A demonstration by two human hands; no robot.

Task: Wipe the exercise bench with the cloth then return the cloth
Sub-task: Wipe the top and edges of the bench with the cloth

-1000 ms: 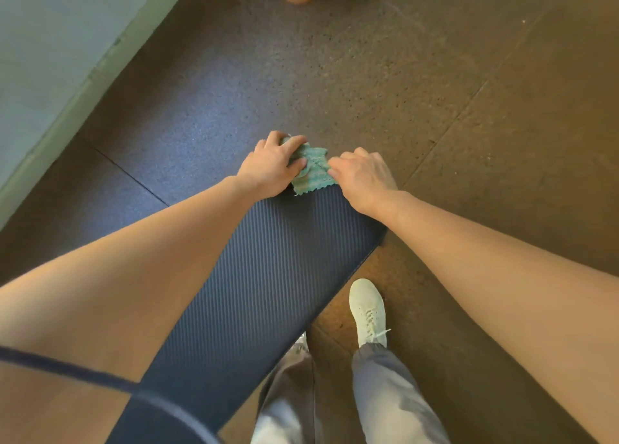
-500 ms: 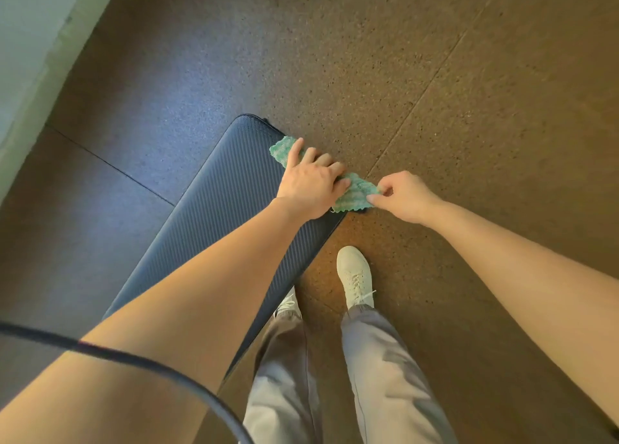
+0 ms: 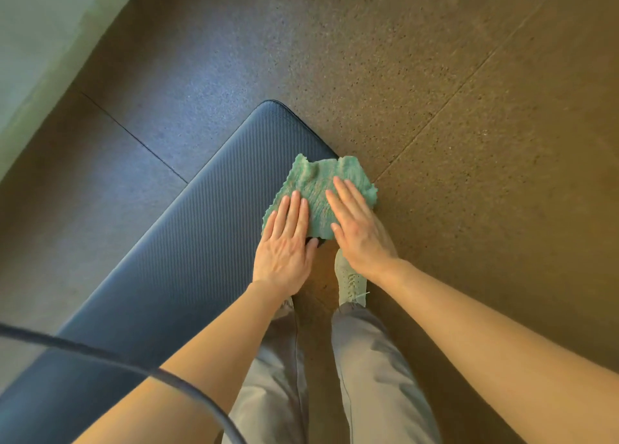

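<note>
At the far right corner of a dark, ribbed exercise-bench worktop, a green textured cloth lies spread open, rumpled along its far edge, its right side reaching past the pad's edge over the speckled rubber floor. A person standing at the bench's side presses both bare hands down on it. The left hand lies flat, its grip loose and unclosed, fingers straight and held together with their tips on the cloth's near left edge and the palm on the bare pad. The right hand lies just beside it, also flat, fingers straight and slightly fanned across the cloth's middle, pinching nothing; its heel sits beyond the pad's edge, above a pale lace-up shoe. Grey trousers fill the lower centre of the view between the two forearms. A dark cable curves across the lower left corner, close to the camera and blurred. A pale green wall meets the floor at upper left, well apart from the bench.
</note>
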